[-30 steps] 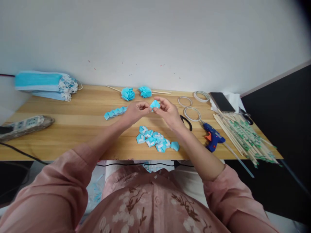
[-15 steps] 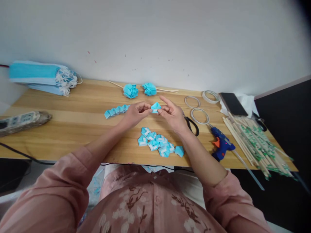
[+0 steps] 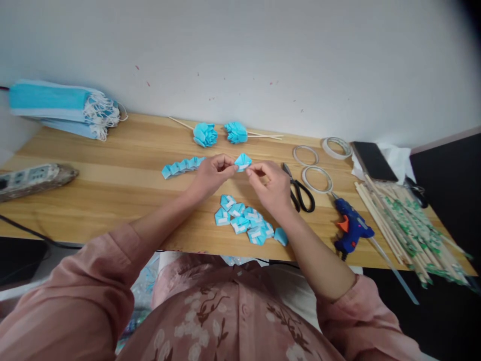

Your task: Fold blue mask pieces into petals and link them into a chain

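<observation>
A small folded blue piece (image 3: 243, 162) with a white strip on it is held up over the middle of the table. My left hand (image 3: 215, 174) pinches its left edge. My right hand (image 3: 271, 186) has thumb and forefinger pressed together at its lower right corner. Left of my left hand lies a row of joined blue folded pieces (image 3: 182, 167), its right end partly behind the hand. Nearer me, several blue folded pieces with white strips (image 3: 240, 224) lie in a loose cluster, the rightmost one beside my right forearm.
Two blue flowers on sticks (image 3: 205, 135) lie at the back. Blue masks (image 3: 52, 103) and a power strip (image 3: 35, 180) are at left. On the right are scissors (image 3: 300, 193), tape rolls (image 3: 317, 179), a glue gun (image 3: 350, 226), a phone (image 3: 374, 161) and wooden sticks (image 3: 409, 225).
My right hand's raised forefinger has come down to its thumb at the piece's corner. The blue piece is tilted differently. The view has shifted slightly, and more of the scissors shows.
</observation>
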`<state>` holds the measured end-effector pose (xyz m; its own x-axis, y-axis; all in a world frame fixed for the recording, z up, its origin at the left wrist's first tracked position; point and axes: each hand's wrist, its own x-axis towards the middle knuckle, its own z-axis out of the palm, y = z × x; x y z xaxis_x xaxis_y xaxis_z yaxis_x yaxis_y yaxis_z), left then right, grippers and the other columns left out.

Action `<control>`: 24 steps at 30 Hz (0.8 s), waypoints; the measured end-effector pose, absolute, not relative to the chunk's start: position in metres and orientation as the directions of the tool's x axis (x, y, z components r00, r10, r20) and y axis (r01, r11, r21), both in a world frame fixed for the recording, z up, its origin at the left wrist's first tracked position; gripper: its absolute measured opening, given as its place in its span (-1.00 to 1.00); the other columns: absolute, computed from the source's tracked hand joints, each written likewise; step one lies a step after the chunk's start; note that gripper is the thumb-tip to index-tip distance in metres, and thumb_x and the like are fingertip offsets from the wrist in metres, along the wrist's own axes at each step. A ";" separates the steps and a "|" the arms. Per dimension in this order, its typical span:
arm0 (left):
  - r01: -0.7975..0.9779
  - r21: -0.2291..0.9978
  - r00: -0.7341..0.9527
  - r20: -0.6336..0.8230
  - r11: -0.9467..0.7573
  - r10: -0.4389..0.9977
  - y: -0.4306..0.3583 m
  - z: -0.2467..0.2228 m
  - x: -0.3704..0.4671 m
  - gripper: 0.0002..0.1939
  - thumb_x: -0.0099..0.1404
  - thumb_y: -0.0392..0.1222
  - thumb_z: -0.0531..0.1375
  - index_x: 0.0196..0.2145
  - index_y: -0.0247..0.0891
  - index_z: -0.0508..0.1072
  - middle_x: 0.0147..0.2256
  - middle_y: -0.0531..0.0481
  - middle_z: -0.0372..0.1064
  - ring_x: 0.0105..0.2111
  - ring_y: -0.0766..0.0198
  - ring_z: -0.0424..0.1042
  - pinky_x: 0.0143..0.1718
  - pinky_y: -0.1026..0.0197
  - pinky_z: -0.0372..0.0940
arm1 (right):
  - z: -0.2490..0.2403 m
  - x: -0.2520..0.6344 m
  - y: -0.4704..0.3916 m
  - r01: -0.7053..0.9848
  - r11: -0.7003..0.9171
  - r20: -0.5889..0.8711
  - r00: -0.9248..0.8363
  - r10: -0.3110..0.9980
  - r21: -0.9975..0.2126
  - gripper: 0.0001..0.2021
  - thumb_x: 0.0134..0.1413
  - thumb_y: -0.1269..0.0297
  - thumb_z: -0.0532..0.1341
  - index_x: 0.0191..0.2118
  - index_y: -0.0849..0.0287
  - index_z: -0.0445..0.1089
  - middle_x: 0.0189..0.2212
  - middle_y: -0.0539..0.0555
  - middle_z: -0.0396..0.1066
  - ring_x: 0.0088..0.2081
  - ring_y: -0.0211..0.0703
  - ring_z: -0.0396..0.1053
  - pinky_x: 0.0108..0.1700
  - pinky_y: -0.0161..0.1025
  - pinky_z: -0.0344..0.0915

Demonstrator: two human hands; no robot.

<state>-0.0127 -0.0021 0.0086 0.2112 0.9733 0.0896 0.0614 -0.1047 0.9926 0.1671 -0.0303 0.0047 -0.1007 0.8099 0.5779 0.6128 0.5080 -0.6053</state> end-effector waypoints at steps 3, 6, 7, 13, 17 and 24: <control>0.042 0.992 0.238 0.102 -0.115 0.966 -0.004 0.009 -0.011 -0.80 0.13 -0.08 0.27 -0.46 -0.27 0.42 -0.54 0.12 0.28 -0.55 0.43 0.12 -0.49 0.29 0.07 | 0.001 0.166 -0.030 0.624 0.527 0.578 -0.145 0.803 -0.576 -0.88 0.23 0.36 0.20 -0.34 0.10 0.46 -0.36 0.04 0.55 -0.30 -0.11 0.44 -0.18 -0.14 0.33; 0.034 0.991 0.259 0.115 -0.128 0.959 -0.005 0.008 -0.010 -0.81 0.12 -0.09 0.27 -0.45 -0.27 0.43 -0.55 0.12 0.27 -0.55 0.42 0.13 -0.48 0.28 0.08 | -0.001 0.166 -0.029 0.628 0.531 0.581 -0.150 0.800 -0.568 -0.89 0.23 0.36 0.22 -0.31 0.10 0.49 -0.36 0.04 0.55 -0.32 -0.11 0.45 -0.18 -0.15 0.33; 0.035 0.991 0.263 0.118 -0.132 0.958 -0.005 0.007 -0.010 -0.81 0.12 -0.09 0.27 -0.44 -0.27 0.43 -0.55 0.13 0.26 -0.54 0.42 0.14 -0.47 0.28 0.08 | -0.001 0.166 -0.029 0.630 0.531 0.580 -0.153 0.800 -0.566 -0.90 0.22 0.36 0.23 -0.31 0.10 0.50 -0.36 0.04 0.55 -0.32 -0.11 0.45 -0.18 -0.15 0.33; 0.050 0.987 0.280 0.136 -0.156 0.950 -0.003 0.001 -0.011 -0.83 0.15 -0.12 0.26 -0.41 -0.28 0.45 -0.51 0.10 0.31 -0.50 0.40 0.21 -0.43 0.28 0.12 | 0.000 0.165 -0.030 0.624 0.522 0.553 -0.167 0.816 -0.582 -0.88 0.23 0.34 0.23 -0.31 0.12 0.52 -0.34 0.06 0.57 -0.31 -0.09 0.46 -0.18 -0.14 0.34; 0.059 0.985 0.287 0.141 -0.164 0.947 -0.002 0.000 -0.011 -0.83 0.15 -0.12 0.26 -0.41 -0.29 0.46 -0.48 0.08 0.36 -0.47 0.39 0.24 -0.41 0.28 0.13 | -0.002 0.165 -0.030 0.630 0.503 0.528 -0.167 0.832 -0.592 -0.86 0.24 0.32 0.21 -0.30 0.10 0.53 -0.35 0.05 0.57 -0.29 -0.10 0.46 -0.16 -0.14 0.34; 0.099 0.985 0.283 0.109 -0.142 0.953 -0.005 0.006 -0.012 -0.85 0.16 -0.14 0.26 -0.42 -0.28 0.47 -0.49 0.08 0.37 -0.48 0.39 0.24 -0.43 0.29 0.13 | -0.002 0.167 -0.029 0.608 0.513 0.506 -0.203 0.839 -0.607 -0.83 0.27 0.29 0.18 -0.29 0.07 0.53 -0.32 0.06 0.57 -0.25 -0.05 0.47 -0.14 -0.09 0.35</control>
<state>-0.0116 -0.0047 0.0059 0.2829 0.9530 0.1087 0.0989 -0.1417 0.9850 0.1672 -0.0295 -0.0017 -0.2026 0.8386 0.5058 0.6077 0.5126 -0.6066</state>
